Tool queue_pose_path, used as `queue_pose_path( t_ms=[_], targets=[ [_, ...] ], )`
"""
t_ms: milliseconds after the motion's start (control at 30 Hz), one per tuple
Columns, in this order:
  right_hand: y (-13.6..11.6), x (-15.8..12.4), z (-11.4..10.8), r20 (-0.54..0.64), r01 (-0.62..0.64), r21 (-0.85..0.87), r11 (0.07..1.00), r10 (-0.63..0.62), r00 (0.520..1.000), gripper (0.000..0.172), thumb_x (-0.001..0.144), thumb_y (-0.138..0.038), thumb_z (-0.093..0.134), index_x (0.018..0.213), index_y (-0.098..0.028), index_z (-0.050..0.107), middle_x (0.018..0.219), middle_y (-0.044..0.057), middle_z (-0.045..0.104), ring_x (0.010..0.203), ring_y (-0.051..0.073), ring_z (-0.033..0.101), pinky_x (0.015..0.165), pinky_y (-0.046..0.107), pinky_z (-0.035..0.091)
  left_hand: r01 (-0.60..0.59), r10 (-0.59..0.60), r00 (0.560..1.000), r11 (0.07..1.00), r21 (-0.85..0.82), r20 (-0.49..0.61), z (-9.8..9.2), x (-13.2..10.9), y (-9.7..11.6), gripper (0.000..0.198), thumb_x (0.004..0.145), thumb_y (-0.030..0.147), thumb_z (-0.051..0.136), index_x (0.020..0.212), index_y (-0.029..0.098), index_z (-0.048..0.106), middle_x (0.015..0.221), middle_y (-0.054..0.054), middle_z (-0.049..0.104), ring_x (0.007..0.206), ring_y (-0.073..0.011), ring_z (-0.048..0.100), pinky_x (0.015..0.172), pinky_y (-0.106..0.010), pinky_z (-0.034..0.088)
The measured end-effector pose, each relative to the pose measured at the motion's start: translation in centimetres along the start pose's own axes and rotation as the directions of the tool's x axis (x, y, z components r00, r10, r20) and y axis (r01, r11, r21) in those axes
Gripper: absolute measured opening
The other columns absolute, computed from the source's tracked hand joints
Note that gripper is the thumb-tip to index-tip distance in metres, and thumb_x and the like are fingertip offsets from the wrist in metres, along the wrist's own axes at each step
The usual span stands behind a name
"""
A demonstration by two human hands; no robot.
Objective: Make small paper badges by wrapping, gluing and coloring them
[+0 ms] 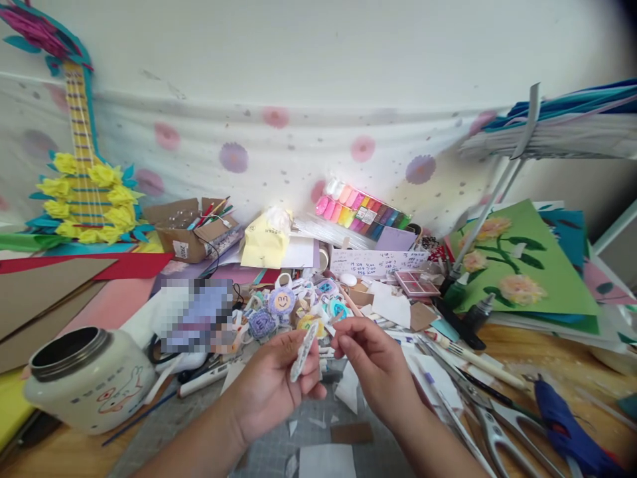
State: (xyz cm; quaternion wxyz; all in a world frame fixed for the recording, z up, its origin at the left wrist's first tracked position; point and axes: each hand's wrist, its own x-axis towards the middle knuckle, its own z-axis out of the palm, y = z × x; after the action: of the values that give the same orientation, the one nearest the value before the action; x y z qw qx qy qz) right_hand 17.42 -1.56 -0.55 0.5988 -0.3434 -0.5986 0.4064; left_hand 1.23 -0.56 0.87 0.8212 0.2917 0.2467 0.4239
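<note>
My left hand (279, 378) pinches a small flat piece (303, 352) between thumb and fingers. It is whitish with grey, textured edges and is seen nearly edge-on. Just to its right, my right hand (371, 355) has thumb and forefinger pressed together. What they hold, if anything, is too small to make out. Behind both hands lies a heap of small handmade charms, among them a purple round charm with a smiling face (282, 301), a dark violet charm (263, 323) and a turquoise one (339, 310).
A grey cutting mat (199, 425) with paper scraps lies below the hands. At left stands a cream jar (89, 378). Scissors (497, 425) and a blue glue gun (572, 418) lie at right. Behind are a cardboard box (194, 242) and a coloured clay set (365, 212).
</note>
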Motion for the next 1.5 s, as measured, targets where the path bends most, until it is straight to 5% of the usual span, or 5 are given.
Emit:
queue_pose_path(
  t_ms=[433, 733, 1000, 1200, 1500],
  targets=[
    [-0.7, -0.2, 0.0, -0.151, 0.042, 0.087, 0.995, -0.029, 0.988, 0.01, 0.09, -0.03, 0.055, 0.084, -0.023, 0.05, 0.07, -0.003, 0.055, 0.064, 0.012, 0.054, 0.062, 0.024, 0.043, 0.02, -0.019, 1.0, 0.997, -0.071, 0.017, -0.1, 0.2, -0.6, 0.026, 0.063, 0.032, 0.08, 0.073, 0.014, 0.065, 0.051, 0.007, 0.049, 0.046, -0.0078, 0.044, 0.056, -0.028, 0.05],
    [-0.8, -0.6, 0.1, -0.111, 0.055, 0.092, 0.994, -0.045, 0.993, 0.017, 0.095, -0.031, 0.042, 0.082, -0.025, 0.05, 0.08, -0.001, 0.051, 0.078, 0.016, 0.05, 0.072, 0.029, 0.039, 0.022, -0.021, 1.0, 0.997, -0.074, 0.02, -0.1, 0.1, -0.4, 0.022, 0.064, 0.029, 0.078, 0.073, 0.013, 0.065, 0.051, 0.007, 0.048, 0.046, -0.008, 0.045, 0.056, -0.029, 0.05],
    [-1.1, -0.8, -0.3, -0.011, 0.076, -0.043, 0.996, -0.076, 0.997, 0.019, 0.086, -0.011, 0.036, 0.075, -0.023, 0.045, 0.079, 0.0, 0.048, 0.079, 0.017, 0.046, 0.071, 0.028, 0.036, 0.01, -0.005, 0.999, 0.995, -0.099, 0.048, -0.2, 0.1, -0.5, 0.02, 0.066, 0.028, 0.077, 0.074, 0.013, 0.065, 0.051, 0.006, 0.05, 0.046, -0.0081, 0.046, 0.056, -0.029, 0.051],
    [-1.1, -1.1, -0.1, 0.067, 0.04, -0.049, 0.998, -0.037, 0.997, 0.017, 0.095, -0.019, 0.032, 0.085, -0.024, 0.045, 0.083, 0.0, 0.046, 0.083, 0.017, 0.048, 0.075, 0.03, 0.037, -0.009, 0.031, 0.992, 0.985, -0.17, 0.124, 0.3, -0.3, -0.7, 0.013, 0.076, 0.027, 0.068, 0.075, 0.015, 0.064, 0.051, 0.008, 0.044, 0.043, -0.0072, 0.041, 0.057, -0.03, 0.052],
    [-0.7, -0.9, 0.4, -0.015, 0.063, -0.084, 0.994, -0.065, 0.998, 0.012, 0.092, -0.015, 0.04, 0.089, -0.026, 0.044, 0.075, -0.003, 0.053, 0.068, 0.013, 0.051, 0.061, 0.023, 0.039, 0.025, 0.038, 0.975, 0.96, -0.279, 0.217, 0.8, -1.0, -0.7, 0.005, 0.079, 0.016, 0.064, 0.075, 0.015, 0.066, 0.047, 0.01, 0.039, 0.039, -0.0054, 0.032, 0.057, -0.026, 0.052]
  ],
)
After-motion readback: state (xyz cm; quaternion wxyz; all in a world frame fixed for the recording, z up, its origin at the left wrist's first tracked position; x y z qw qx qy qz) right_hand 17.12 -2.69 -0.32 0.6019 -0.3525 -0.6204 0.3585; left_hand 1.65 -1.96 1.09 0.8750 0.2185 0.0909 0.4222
